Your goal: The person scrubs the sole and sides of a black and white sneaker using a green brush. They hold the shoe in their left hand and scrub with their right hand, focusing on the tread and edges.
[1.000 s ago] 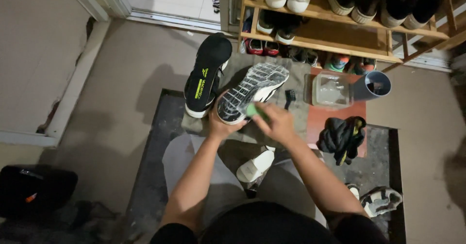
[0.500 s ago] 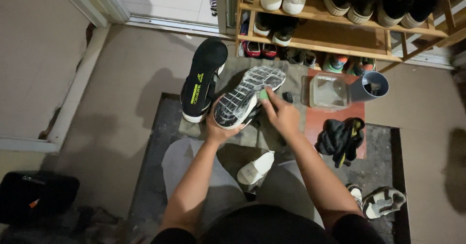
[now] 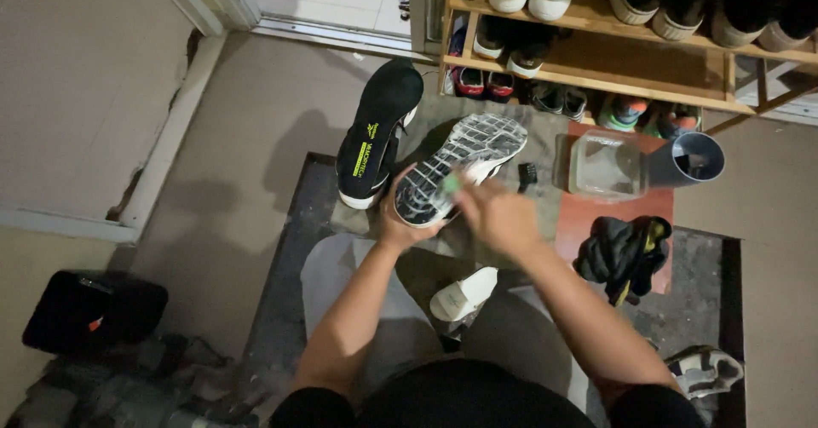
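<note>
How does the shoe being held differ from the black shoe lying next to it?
The held shoe is gripped at its heel end by the left hand, with the right hand pressing a small green thing to its sole; the black shoe lies untouched on the cloth. The held shoe's sole is pale grey with a grid tread; the black shoe's sole is black with yellow-green markings. Both face sole up.

We have a single view, worn on the head; it looks steeply down over our forearms at the floor, close in; the wooden shoe rack [image 3: 596,57] crosses its top edge, our lap fills the bottom.
</note>
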